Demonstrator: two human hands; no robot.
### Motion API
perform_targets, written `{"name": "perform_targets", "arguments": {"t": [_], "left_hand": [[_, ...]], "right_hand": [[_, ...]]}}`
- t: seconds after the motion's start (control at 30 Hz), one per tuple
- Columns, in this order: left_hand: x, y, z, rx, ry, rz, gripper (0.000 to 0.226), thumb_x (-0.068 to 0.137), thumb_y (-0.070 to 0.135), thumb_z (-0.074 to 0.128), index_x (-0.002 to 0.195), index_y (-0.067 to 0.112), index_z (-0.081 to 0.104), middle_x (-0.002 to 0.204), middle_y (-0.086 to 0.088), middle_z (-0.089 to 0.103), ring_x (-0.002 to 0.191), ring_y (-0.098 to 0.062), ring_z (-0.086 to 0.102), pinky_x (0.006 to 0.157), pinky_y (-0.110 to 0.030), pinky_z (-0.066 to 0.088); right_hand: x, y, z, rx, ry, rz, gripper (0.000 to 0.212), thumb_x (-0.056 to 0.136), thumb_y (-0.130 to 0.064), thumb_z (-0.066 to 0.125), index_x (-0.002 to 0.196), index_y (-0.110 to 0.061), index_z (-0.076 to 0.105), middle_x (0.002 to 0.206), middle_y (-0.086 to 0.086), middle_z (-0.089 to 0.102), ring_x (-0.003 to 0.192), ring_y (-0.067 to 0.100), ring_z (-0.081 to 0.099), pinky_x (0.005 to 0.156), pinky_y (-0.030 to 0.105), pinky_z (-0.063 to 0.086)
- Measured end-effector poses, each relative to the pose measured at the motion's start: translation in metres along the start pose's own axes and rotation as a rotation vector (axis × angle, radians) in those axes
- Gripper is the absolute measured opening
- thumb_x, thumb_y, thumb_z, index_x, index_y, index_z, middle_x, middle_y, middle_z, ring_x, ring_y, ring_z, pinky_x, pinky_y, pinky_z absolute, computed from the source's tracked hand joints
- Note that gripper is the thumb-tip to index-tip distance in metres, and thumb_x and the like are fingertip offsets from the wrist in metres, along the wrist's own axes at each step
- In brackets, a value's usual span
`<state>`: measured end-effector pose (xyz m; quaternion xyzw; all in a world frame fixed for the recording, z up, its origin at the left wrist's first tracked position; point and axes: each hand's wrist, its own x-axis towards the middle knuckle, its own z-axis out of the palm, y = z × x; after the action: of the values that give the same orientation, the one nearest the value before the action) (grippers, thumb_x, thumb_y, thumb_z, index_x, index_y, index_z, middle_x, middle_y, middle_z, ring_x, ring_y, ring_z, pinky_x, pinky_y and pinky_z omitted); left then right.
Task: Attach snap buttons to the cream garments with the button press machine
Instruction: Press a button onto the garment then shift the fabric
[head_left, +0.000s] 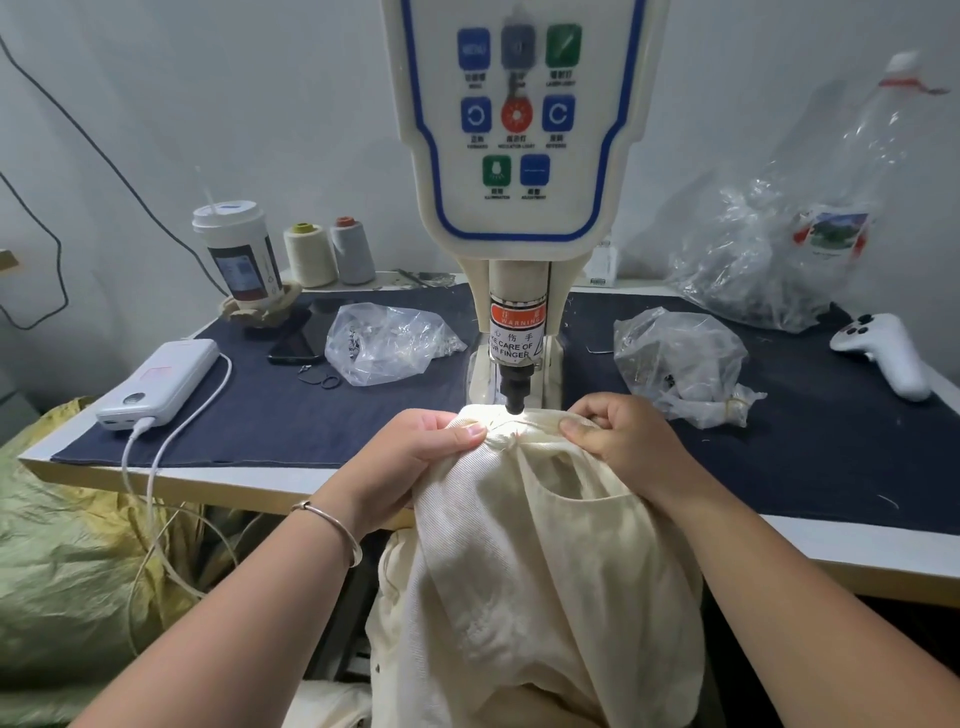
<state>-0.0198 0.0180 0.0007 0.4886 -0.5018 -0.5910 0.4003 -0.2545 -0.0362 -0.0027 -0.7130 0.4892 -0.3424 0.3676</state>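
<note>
- The cream garment (524, 545) hangs from the front edge of the tabletop (270, 410) into the lap, its top edge lifted under the punch (516, 400) of the button press machine (519, 156).
- The left hand (415, 457) pinches the fabric edge just left of the punch; its fingers (470, 435) are curled onto the cloth.
- The right hand (618, 436) pinches the same edge just right of it, stretching the lit spot flat.
- No snap shows on the visible cloth, so this press seems still to come.
- Two clear bags (384, 343), probably of snaps, lie beside the machine, suggesting more work remains.
</note>
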Motion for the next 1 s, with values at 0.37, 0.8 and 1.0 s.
{"name": "perform_targets", "arguments": {"t": [0.37, 0.8, 1.0], "left_hand": [[0.002, -0.006, 0.002, -0.024, 0.084, 0.009, 0.028, 0.072, 0.033, 0.082, 0.068, 0.008, 0.072, 0.069, -0.012, 0.061, 0.059, -0.022, 0.054, 0.057, -0.029, 0.039], [0.003, -0.008, 0.003, -0.083, 0.070, 0.029, 0.026, 0.071, 0.028, 0.081, 0.069, 0.006, 0.067, 0.070, -0.011, 0.058, 0.059, -0.020, 0.053, 0.055, -0.027, 0.040], [0.005, -0.011, 0.002, -0.088, 0.079, 0.050, 0.022, 0.072, 0.025, 0.078, 0.064, 0.007, 0.066, 0.063, -0.007, 0.057, 0.053, -0.015, 0.052, 0.050, -0.021, 0.042]], "right_hand": [[-0.010, 0.011, 0.015, -0.134, 0.129, -0.050, 0.010, 0.089, -0.023, 0.065, 0.078, -0.022, 0.064, 0.072, -0.006, 0.068, 0.074, 0.016, 0.063, 0.074, 0.040, 0.050], [-0.010, 0.007, 0.016, 0.004, 0.095, -0.037, 0.011, 0.089, -0.014, 0.066, 0.078, -0.014, 0.067, 0.072, 0.003, 0.069, 0.070, 0.019, 0.061, 0.073, 0.042, 0.050], [-0.008, 0.013, 0.017, 0.012, 0.105, -0.045, 0.012, 0.088, -0.016, 0.067, 0.076, -0.017, 0.067, 0.071, 0.002, 0.069, 0.070, 0.021, 0.063, 0.071, 0.040, 0.050]]}}
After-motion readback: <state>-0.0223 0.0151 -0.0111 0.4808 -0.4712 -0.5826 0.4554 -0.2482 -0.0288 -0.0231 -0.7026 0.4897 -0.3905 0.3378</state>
